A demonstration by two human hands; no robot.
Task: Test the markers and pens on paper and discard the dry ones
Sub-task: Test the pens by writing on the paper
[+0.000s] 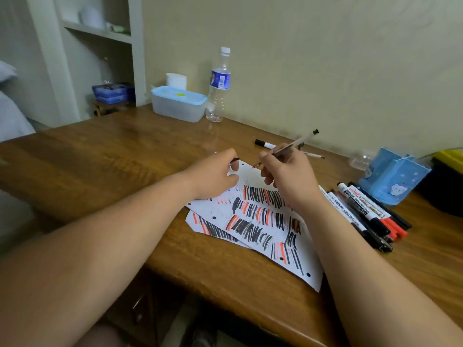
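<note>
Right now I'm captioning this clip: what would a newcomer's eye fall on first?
White paper sheets striped with black and red strokes, mid brown wooden table. Above their far corner the right hand holds a thin clear pen, the left hand pinches a small dark piece. Black and red whiteboard markers lie right of the paper.

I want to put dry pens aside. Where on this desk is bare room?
The desk is bare left of the paper, reaching back to the plastic box and bottle. A smaller patch lies near the front edge, right of the paper, in front of the markers. Crowded: between paper and blue holder, filled by markers.
</note>
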